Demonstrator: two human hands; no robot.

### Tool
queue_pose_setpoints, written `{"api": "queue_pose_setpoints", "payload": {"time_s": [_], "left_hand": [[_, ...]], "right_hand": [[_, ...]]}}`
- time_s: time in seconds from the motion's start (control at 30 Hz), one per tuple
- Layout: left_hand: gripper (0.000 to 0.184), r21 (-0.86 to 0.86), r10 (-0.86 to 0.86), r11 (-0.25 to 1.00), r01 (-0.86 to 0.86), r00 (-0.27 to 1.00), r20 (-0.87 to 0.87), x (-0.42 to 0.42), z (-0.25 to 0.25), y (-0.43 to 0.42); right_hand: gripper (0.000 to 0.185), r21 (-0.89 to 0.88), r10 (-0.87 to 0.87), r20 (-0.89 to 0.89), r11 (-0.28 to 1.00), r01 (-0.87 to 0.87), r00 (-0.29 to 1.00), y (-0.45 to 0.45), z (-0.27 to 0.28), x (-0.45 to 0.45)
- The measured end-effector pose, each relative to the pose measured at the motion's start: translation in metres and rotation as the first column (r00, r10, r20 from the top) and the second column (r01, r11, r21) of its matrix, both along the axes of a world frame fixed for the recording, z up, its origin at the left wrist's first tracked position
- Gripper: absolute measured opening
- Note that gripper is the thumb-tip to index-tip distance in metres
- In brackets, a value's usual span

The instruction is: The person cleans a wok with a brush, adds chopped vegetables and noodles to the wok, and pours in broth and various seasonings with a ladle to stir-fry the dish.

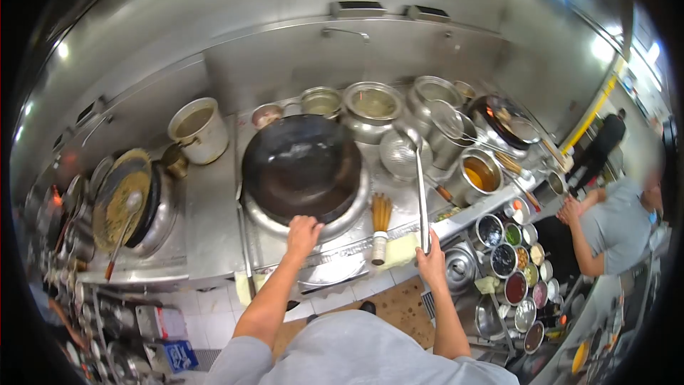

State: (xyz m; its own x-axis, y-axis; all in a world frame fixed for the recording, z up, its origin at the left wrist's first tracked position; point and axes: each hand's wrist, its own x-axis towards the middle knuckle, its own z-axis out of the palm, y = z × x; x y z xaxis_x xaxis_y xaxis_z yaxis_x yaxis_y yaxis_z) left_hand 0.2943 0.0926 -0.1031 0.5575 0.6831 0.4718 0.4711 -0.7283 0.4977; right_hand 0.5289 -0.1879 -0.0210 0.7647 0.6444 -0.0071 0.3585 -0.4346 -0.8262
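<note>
A large black wok [303, 167] sits on the round burner ring [349, 227] in front of me. My left hand [303, 237] grips its near rim with fingers closed. My right hand [431, 265] is wrapped round the end of a ladle's long metal handle [422, 203]. The ladle's head reaches away from me, over or beside a perforated metal strainer [405, 157]; whether they touch I cannot tell. Between my hands a bamboo wok brush [381, 224] lies near the stove's front edge, beside a folded pale cloth [402, 249].
Metal pots [372, 103] and a white bucket [198, 128] line the back. Another wok [125, 199] stands left. An orange-liquid container [479, 175] and several sauce bowls [504, 260] are at right. A person in a grey shirt [616, 221] stands beyond them.
</note>
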Motion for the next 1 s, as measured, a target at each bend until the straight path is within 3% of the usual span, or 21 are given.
{"api": "queue_pose_setpoints", "payload": {"time_s": [0.03,0.07,0.13,0.23,0.33,0.4,0.47,0.5,0.57,0.6,0.67,0.8,0.83,0.87,0.93,1.0], "left_hand": [[0.022,0.027,-0.01,1.0,0.01,1.0,-0.005,-0.003,0.014,-0.007],[0.029,0.068,-0.022,0.997,0.022,1.0,0.0,-0.004,0.028,-0.012],[0.035,0.092,0.006,0.996,-0.002,0.999,-0.052,-0.005,0.031,-0.017],[0.039,0.061,-0.047,0.997,0.055,0.991,-0.129,-0.006,0.024,-0.028],[0.044,0.044,0.058,0.998,-0.052,0.984,-0.166,-0.013,0.032,-0.047],[0.044,0.101,0.131,0.988,-0.113,0.972,-0.195,-0.017,0.028,-0.057],[0.047,0.067,0.143,0.989,-0.131,0.962,-0.233,-0.021,0.025,-0.059],[0.049,0.066,0.15,0.988,-0.138,0.961,-0.234,-0.022,0.022,-0.059],[0.05,0.068,0.163,0.986,-0.151,0.96,-0.229,-0.019,0.023,-0.057],[0.052,0.049,0.164,0.986,-0.157,0.959,-0.229,-0.018,0.025,-0.056],[0.053,0.031,0.164,0.986,-0.161,0.959,-0.233,-0.017,0.027,-0.055],[0.053,0.052,0.163,0.987,-0.155,0.965,-0.208,-0.012,0.021,-0.054],[0.053,0.075,0.17,0.985,-0.158,0.963,-0.211,-0.011,0.017,-0.054],[0.053,0.077,0.171,0.984,-0.158,0.961,-0.215,-0.011,0.017,-0.056],[0.054,0.073,0.167,0.985,-0.155,0.964,-0.208,-0.01,0.015,-0.061],[0.053,0.054,0.171,0.985,-0.163,0.963,-0.207,-0.01,0.014,-0.066]], "right_hand": [[0.067,0.154,-0.032,0.253,0.988,-0.008,0.967,-0.008,-0.024,0.012],[0.061,0.249,-0.007,-0.228,0.966,0.065,0.974,-0.016,0.007,0.005],[0.055,0.534,0.228,-0.549,0.836,0.128,0.804,-0.02,-0.003,0.048],[0.038,0.523,0.183,-0.597,0.827,0.206,0.781,-0.024,0.049,0.104],[0.024,0.531,0.092,-0.656,0.762,0.371,0.75,-0.031,0.06,0.145],[0.017,0.368,-0.159,-0.491,0.853,0.369,0.857,-0.041,0.046,0.177],[0.021,0.132,-0.305,-0.373,0.917,0.376,0.876,-0.055,0.031,0.213],[0.021,0.131,-0.303,-0.371,0.919,0.372,0.878,-0.058,0.023,0.223],[0.027,-0.094,-0.375,-0.092,0.925,0.367,0.922,-0.062,0.003,0.242],[0.027,-0.092,-0.373,-0.091,0.926,0.365,0.923,-0.065,-0.031,0.268],[0.034,-0.091,-0.415,0.321,0.881,0.464,0.851,-0.067,-0.104,0.318],[0.039,-0.239,-0.397,0.304,0.848,0.473,0.866,-0.055,-0.108,0.321],[0.031,-0.223,-0.41,0.108,0.878,0.424,0.906,-0.051,-0.08,0.306],[0.031,-0.224,-0.409,0.104,0.878,0.422,0.907,-0.05,-0.063,0.303],[0.018,-0.028,-0.271,-0.478,0.956,0.294,0.836,-0.05,-0.039,0.297],[0.008,0.065,-0.27,-0.556,0.928,0.366,0.786,-0.046,-0.024,0.28]]}}
